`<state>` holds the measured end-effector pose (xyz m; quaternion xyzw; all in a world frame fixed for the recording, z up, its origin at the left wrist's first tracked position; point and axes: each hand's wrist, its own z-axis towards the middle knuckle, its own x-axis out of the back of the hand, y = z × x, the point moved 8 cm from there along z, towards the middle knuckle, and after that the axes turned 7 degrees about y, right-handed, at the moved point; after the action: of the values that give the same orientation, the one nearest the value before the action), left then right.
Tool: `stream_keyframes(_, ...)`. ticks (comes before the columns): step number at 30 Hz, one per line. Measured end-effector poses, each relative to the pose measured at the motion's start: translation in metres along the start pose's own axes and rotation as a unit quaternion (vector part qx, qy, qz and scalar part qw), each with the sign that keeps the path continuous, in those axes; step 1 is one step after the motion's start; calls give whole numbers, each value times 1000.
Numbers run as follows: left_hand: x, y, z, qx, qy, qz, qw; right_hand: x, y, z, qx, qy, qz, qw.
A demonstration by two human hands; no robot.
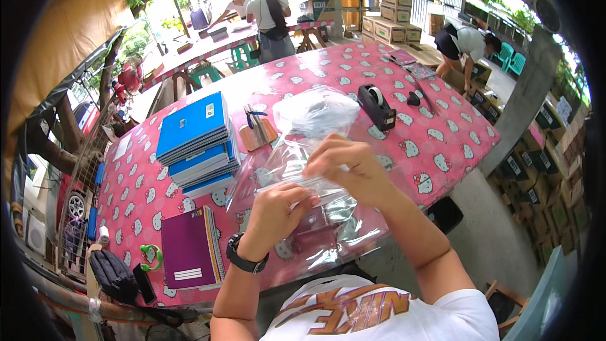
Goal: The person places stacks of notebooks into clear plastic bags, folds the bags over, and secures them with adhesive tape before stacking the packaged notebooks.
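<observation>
My left hand [273, 220], with a black watch at the wrist, has its fingers closed on the edge of a clear plastic sheet or bag [344, 230]. My right hand [349, 167] pinches the same plastic a little farther up; its fingertips are slightly blurred. The plastic spreads over the table's near edge and shines in the light. Left of it lies a purple spiral notebook [184, 252]. Behind that notebook rises a stack of blue spiral notebooks [197, 125]. Beyond my hands sits a heap of clear plastic bags [315, 110].
A pink patterned cloth [442, 145] covers the table. On it are a black tape dispenser [377, 108], a wooden block with a blue-handled tool [257, 134], a green ring-shaped item [151, 257] and a dark bag [112, 275]. Cardboard boxes [530, 177] and several people surround the table.
</observation>
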<state>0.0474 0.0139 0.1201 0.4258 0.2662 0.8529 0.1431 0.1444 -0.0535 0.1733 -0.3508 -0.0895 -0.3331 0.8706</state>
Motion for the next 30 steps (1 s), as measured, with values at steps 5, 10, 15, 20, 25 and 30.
stream_keyframes(5,38,-12,-1,1,106,-189,976,54,122,-33,-290,24,50,955)
stream_keyframes(10,19,-124,-46,314,-28,-296,901,-5,137,-42,-330,-214,63,917)
stream_keyframes(15,7,-110,-10,215,-38,-159,963,0,99,-14,-237,-150,135,950)
stream_keyframes(20,4,-76,9,96,-15,-133,986,3,37,-5,-67,-132,177,973)
stream_keyframes(25,15,-3,-5,-149,-96,-84,981,19,32,-30,-18,-101,41,994)
stream_keyframes(30,1,-4,-17,-93,-31,46,994,-9,47,-74,81,-232,-164,955)
